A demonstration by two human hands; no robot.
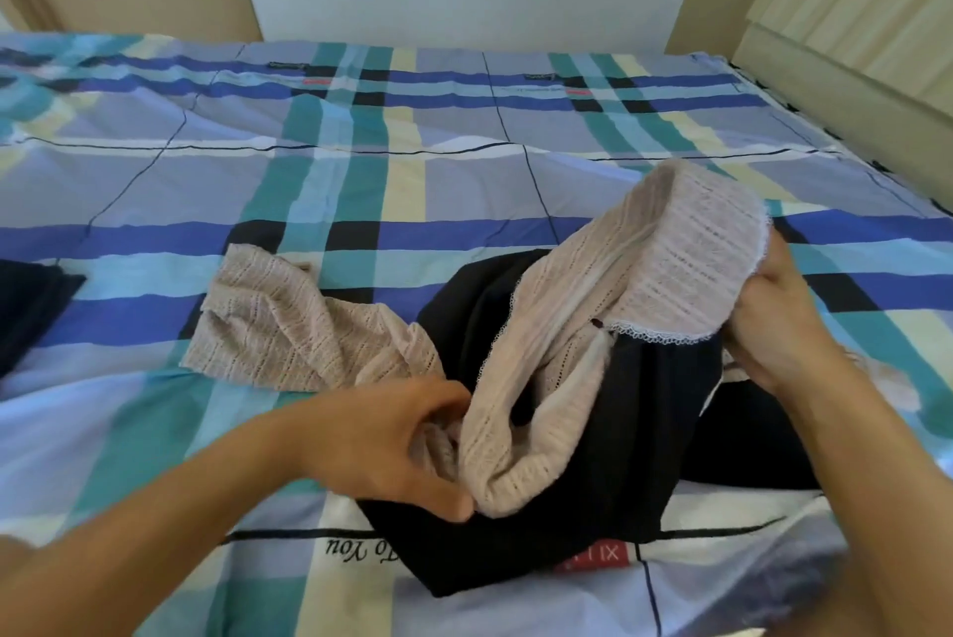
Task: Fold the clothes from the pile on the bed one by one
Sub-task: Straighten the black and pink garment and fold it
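Your left hand (392,445) clutches the bunched pale pink open-knit top (567,327) | right hand (778,321) pinches its lace hem | risk: lifting unevenly could drag the black fabric garment (619,456) beneath.

A soft pink knitted top with thin white lace along its edge (562,306) is bunched up in the lower middle of the frame. Its right end is lifted up and open like a tube. Its other end lies flat to the left. Under it is a crumpled black cloth garment (644,430). A dark cloth piece (31,306) lies at the left edge, partly cut off.
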